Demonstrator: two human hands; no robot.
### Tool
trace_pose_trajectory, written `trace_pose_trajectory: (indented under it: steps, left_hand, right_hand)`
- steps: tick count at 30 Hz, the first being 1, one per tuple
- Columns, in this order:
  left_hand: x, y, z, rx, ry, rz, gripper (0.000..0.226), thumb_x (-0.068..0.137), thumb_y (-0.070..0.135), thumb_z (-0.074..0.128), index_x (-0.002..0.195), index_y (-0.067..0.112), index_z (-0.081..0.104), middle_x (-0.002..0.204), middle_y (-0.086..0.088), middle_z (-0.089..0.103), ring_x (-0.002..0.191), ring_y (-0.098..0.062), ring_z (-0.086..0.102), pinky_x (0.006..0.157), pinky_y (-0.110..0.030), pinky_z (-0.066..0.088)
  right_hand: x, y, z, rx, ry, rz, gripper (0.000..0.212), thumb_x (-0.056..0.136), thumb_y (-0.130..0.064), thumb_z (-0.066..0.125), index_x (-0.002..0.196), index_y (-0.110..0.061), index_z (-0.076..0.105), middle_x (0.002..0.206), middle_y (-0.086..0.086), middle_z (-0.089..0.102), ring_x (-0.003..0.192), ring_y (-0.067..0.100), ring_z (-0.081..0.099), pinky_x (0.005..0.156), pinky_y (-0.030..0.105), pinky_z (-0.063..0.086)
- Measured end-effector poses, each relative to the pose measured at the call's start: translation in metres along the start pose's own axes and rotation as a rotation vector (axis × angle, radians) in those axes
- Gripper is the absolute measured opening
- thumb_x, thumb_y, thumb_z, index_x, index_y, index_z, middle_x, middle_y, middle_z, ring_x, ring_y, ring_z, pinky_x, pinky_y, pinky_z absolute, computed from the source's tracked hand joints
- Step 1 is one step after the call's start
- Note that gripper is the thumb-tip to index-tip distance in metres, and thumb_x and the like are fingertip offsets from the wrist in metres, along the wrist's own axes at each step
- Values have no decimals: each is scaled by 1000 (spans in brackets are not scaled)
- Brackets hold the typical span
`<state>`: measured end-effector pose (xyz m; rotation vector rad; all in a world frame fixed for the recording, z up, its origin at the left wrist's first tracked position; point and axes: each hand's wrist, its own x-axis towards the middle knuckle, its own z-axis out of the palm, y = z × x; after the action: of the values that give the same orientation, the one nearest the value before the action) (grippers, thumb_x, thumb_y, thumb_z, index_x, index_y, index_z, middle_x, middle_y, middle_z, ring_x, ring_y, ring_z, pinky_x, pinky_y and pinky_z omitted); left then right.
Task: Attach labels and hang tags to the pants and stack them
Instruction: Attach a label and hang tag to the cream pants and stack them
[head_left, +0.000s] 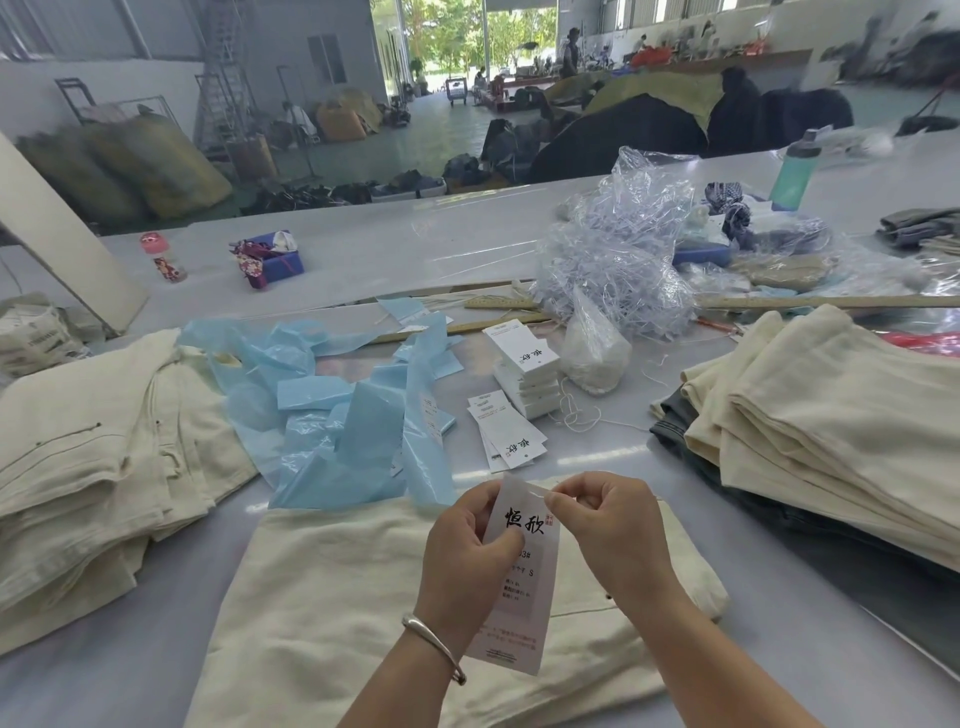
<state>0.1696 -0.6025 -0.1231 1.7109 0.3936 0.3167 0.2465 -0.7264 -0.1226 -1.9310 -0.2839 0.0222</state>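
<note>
Mid-batch: left hand (470, 540) and right hand (605, 525) both pinch a hang tag (524, 566) over cream pants (322, 597), not yet attached; folded stacks (831, 415) flank both sides.

Cream pants (332, 597), white hang tag (524, 566) with black characters, pale-blue plastic bags (353, 431)

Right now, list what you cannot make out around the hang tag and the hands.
Head view only:
- Hang tag: small print too small to read; left edge covered by the left hand.
- String at the tag's top: hidden between the right hand fingers.
- Cream pants under the hands: near end cut off by the bottom edge.
</note>
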Motion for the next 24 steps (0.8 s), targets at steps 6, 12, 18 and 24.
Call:
trace_pose_trajectory:
  steps: [6, 12, 18, 24]
  left_hand:
    - [-1, -1, 2, 14, 15, 1, 40, 66, 14, 56, 93, 42, 69, 81, -1, 75, 76, -29, 70, 73, -50, 57]
    - [-6, -1, 4, 43, -6, 9, 38, 67, 15, 57, 93, 38, 71, 82, 1, 75, 76, -25, 70, 74, -49, 58]
    - [-12, -2, 7, 38, -6, -9, 39, 67, 14, 54, 98, 30, 70, 83, 2, 75, 78, -21, 71, 74, -43, 58]
    - [-11, 0, 12, -121, -46, -34, 26, 72, 20, 59, 91, 22, 77, 90, -3, 75, 83, -17, 69, 74, -30, 55]
  right_hand:
    - [-2, 2, -2, -13, -12, 15, 20, 76, -17, 73, 57, -21, 66, 38, -13, 40, 42, 7, 36, 51, 28, 30]
    - [-5, 2, -1, -10, -14, 22, 18, 77, -19, 73, 60, -20, 68, 41, -13, 43, 46, 7, 37, 53, 29, 34]
    - [-9, 3, 1, -53, 0, 18, 16, 77, -22, 73, 62, -21, 69, 39, -19, 45, 43, 5, 37, 53, 27, 33]
    - [-12, 4, 1, -71, 13, 7, 14, 77, -25, 72, 63, -23, 68, 42, -21, 46, 44, 5, 38, 52, 25, 31]
